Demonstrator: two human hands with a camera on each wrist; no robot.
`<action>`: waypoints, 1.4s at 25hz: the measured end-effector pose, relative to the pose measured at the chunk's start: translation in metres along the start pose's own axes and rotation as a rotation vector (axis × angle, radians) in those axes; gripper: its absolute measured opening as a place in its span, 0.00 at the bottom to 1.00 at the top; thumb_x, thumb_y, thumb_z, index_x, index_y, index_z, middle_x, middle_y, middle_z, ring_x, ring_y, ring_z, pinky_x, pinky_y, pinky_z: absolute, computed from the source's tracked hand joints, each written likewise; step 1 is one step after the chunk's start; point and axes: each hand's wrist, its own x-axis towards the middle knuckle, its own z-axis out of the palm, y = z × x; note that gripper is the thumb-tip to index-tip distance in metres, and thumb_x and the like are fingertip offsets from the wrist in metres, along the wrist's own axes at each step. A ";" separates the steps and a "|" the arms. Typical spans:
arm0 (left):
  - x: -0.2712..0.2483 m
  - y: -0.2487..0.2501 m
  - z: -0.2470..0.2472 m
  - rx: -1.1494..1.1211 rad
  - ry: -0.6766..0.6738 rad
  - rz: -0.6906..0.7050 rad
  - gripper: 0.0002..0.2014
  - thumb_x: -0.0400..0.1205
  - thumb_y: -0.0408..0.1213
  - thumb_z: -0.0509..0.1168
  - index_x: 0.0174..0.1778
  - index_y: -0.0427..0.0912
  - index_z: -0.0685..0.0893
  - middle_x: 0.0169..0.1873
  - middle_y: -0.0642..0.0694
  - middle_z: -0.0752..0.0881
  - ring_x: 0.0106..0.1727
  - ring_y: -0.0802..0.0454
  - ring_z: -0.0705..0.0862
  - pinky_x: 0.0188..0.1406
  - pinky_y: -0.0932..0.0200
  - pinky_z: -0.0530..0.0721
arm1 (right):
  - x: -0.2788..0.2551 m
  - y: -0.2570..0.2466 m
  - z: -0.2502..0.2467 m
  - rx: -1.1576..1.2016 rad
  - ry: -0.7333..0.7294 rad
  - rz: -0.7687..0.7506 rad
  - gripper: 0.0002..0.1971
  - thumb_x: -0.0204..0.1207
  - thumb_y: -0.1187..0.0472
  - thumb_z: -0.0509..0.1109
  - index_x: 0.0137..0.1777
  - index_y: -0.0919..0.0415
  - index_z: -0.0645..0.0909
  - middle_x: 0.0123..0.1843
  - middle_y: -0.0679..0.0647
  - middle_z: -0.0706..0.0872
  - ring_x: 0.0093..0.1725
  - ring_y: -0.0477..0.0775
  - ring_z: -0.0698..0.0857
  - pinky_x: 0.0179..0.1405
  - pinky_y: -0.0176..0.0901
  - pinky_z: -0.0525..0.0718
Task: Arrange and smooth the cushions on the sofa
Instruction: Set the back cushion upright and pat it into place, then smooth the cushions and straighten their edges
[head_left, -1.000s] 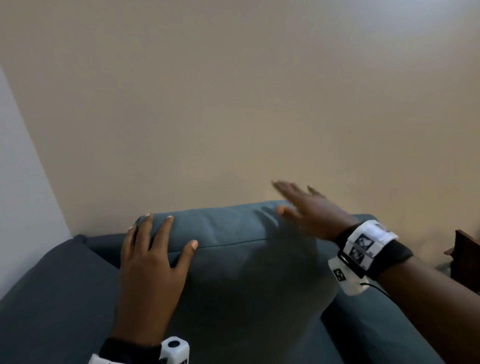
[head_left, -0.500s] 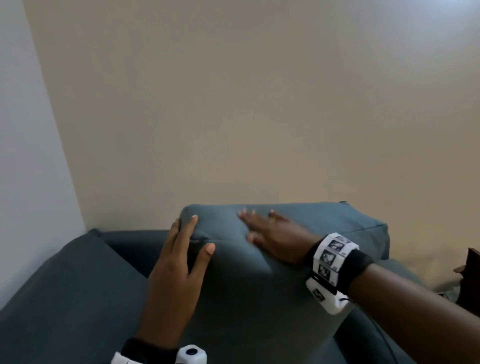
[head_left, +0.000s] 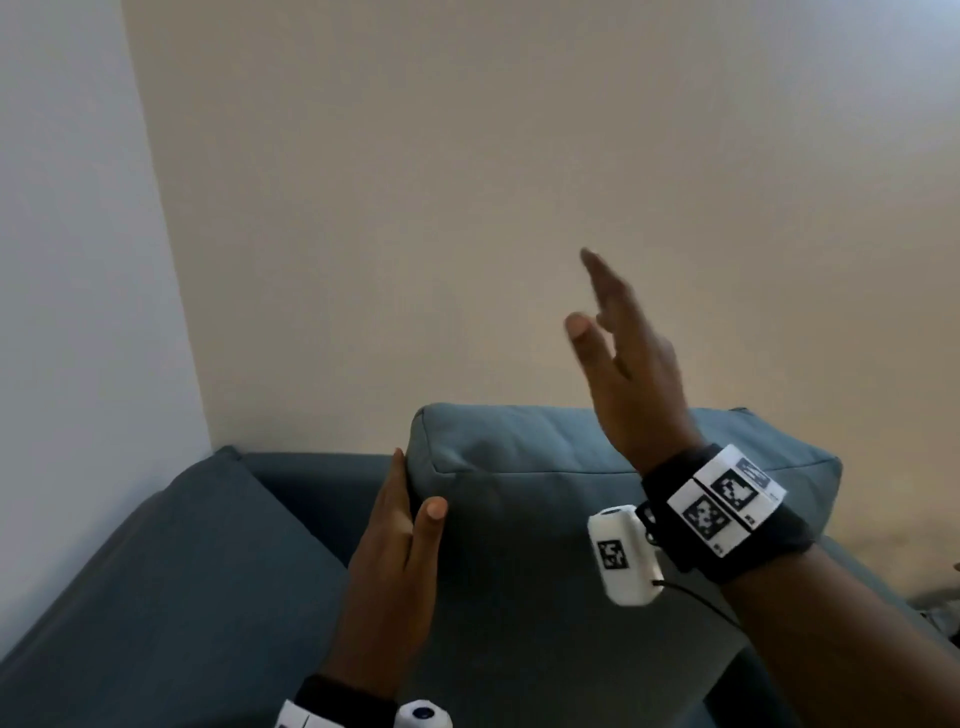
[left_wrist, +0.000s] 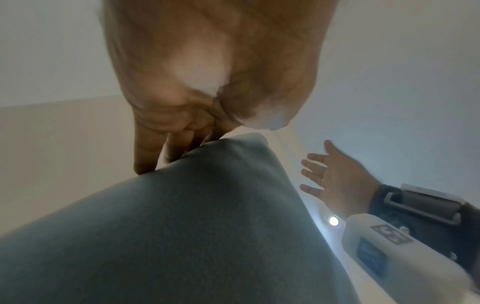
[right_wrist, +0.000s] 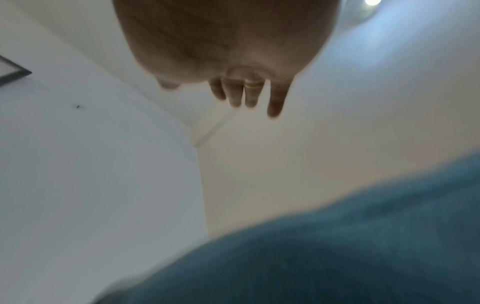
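A blue-grey back cushion stands upright on the sofa against the beige wall. My left hand lies flat against the cushion's left side, fingers straight along its edge and thumb on the front face; the left wrist view shows those fingers behind the cushion. My right hand is raised in the air above the cushion's top, fingers straight and spread, touching nothing. The right wrist view shows its fingers hanging free above the blurred cushion.
The sofa's left armrest runs along the white side wall. The beige wall stands right behind the cushion. A dark piece of furniture peeks in at the right edge.
My right hand has lifted off the top of the cushion and now hangs in the air. My left hand slid from the top corner down onto the cushion's left side.
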 end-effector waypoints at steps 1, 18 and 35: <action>-0.001 -0.003 0.001 -0.033 -0.006 -0.006 0.50 0.70 0.86 0.43 0.87 0.63 0.52 0.79 0.75 0.59 0.73 0.89 0.57 0.78 0.67 0.60 | -0.001 -0.013 0.006 -0.059 -0.083 -0.066 0.36 0.85 0.35 0.54 0.90 0.50 0.54 0.90 0.46 0.54 0.89 0.51 0.56 0.87 0.54 0.61; -0.020 -0.047 0.039 0.027 -0.215 -0.059 0.53 0.78 0.60 0.72 0.88 0.63 0.39 0.88 0.63 0.47 0.88 0.64 0.48 0.85 0.56 0.58 | -0.008 -0.007 0.054 -0.639 -0.292 -0.070 0.17 0.87 0.43 0.59 0.69 0.46 0.81 0.62 0.50 0.87 0.59 0.60 0.86 0.51 0.51 0.77; 0.016 -0.073 0.142 0.885 -0.416 -0.067 0.57 0.66 0.88 0.39 0.89 0.60 0.40 0.89 0.55 0.39 0.89 0.53 0.41 0.85 0.33 0.45 | -0.170 0.275 -0.086 -0.011 0.256 0.649 0.19 0.78 0.46 0.71 0.37 0.62 0.86 0.30 0.47 0.85 0.30 0.35 0.78 0.33 0.48 0.75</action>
